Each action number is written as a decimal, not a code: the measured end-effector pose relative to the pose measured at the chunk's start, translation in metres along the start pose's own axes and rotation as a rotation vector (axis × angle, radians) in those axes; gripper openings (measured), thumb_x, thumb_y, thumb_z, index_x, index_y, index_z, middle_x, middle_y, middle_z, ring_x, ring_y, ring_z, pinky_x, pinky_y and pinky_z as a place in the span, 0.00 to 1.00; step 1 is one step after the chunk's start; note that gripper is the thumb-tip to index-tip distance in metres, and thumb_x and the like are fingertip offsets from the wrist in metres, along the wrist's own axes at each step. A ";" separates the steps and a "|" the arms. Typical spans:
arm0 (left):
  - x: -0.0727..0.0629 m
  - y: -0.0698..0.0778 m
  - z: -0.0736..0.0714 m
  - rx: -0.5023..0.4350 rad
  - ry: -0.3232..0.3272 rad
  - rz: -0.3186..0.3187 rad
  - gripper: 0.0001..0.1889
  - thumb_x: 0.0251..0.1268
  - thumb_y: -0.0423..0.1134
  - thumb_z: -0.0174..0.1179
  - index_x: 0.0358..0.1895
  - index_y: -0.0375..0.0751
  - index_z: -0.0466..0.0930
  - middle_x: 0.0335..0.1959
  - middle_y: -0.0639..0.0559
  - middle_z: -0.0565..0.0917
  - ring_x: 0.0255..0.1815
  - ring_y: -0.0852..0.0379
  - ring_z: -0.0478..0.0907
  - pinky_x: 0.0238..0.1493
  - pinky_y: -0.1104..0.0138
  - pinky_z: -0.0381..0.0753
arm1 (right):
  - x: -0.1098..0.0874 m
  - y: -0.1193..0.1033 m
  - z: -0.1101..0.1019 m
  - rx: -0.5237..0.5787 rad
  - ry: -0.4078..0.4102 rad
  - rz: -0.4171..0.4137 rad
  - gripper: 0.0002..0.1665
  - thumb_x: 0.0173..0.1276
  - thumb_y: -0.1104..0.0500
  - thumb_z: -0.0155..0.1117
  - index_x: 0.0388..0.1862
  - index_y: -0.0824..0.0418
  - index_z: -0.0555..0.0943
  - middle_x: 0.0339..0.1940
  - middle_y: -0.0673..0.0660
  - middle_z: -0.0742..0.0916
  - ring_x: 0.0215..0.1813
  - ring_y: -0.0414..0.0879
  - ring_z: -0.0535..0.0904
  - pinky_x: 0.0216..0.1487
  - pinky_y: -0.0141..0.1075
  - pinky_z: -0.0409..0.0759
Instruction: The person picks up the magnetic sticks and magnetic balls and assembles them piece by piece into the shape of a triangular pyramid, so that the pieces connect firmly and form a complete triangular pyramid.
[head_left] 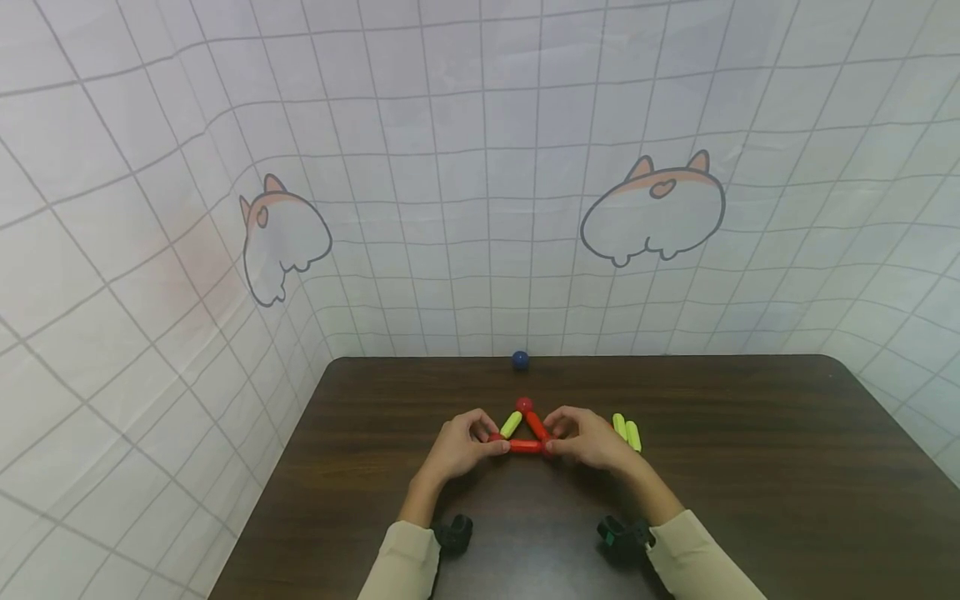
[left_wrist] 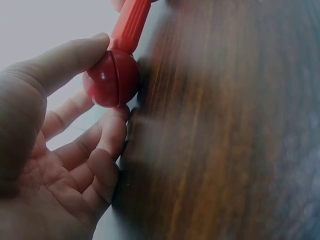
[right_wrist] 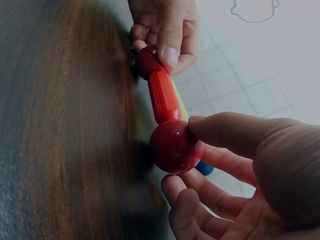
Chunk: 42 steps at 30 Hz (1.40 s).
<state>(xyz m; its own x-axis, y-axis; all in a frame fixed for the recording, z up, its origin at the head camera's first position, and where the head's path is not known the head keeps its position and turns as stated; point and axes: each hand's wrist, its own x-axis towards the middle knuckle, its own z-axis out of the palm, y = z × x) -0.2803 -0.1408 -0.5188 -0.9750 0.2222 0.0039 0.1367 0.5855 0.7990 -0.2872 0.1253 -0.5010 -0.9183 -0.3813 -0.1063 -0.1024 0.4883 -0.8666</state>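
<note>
A flat triangle of toy rods and balls lies on the table, made of a red bottom rod (head_left: pixel 525 447), a red right rod (head_left: pixel 537 426) and a yellow-green left rod (head_left: pixel 511 425). A red ball (head_left: pixel 524 404) tops its far corner. My left hand (head_left: pixel 465 442) pinches the left corner's red ball (left_wrist: pixel 112 77) between thumb and fingers. At the right corner, my right hand (head_left: pixel 592 437) holds another red ball (right_wrist: pixel 176 146) the same way. The bottom rod spans between these two balls.
Two loose yellow-green rods (head_left: pixel 633 436) lie just right of my right hand. A blue ball (head_left: pixel 520 360) sits at the far edge of the dark wooden table (head_left: pixel 750 467). Behind the table hangs a white gridded curtain (head_left: pixel 450 208).
</note>
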 end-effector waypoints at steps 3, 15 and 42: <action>0.000 0.001 -0.001 -0.002 -0.004 -0.001 0.16 0.58 0.52 0.76 0.42 0.49 0.83 0.33 0.53 0.81 0.32 0.56 0.75 0.32 0.64 0.73 | -0.001 -0.001 0.000 -0.023 -0.003 0.002 0.18 0.66 0.59 0.74 0.54 0.58 0.82 0.41 0.56 0.84 0.31 0.47 0.79 0.31 0.38 0.80; -0.001 0.003 -0.003 -0.024 -0.045 0.010 0.21 0.56 0.47 0.77 0.53 0.52 0.84 0.38 0.54 0.84 0.31 0.56 0.77 0.31 0.65 0.76 | 0.000 0.000 0.002 -0.033 0.010 -0.009 0.18 0.67 0.59 0.72 0.55 0.58 0.83 0.40 0.56 0.84 0.30 0.46 0.78 0.30 0.38 0.78; 0.002 0.001 0.000 -0.032 -0.001 0.002 0.20 0.59 0.45 0.75 0.55 0.49 0.84 0.40 0.50 0.84 0.27 0.57 0.75 0.29 0.64 0.75 | -0.038 0.026 -0.099 0.008 0.187 -0.029 0.24 0.76 0.56 0.63 0.65 0.65 0.75 0.49 0.67 0.84 0.45 0.55 0.81 0.38 0.41 0.81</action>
<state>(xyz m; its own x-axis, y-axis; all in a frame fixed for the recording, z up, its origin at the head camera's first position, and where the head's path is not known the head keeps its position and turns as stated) -0.2820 -0.1396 -0.5183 -0.9745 0.2241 0.0053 0.1331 0.5595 0.8181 -0.2926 0.2298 -0.4713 -0.9701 -0.2425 0.0106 -0.1277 0.4729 -0.8718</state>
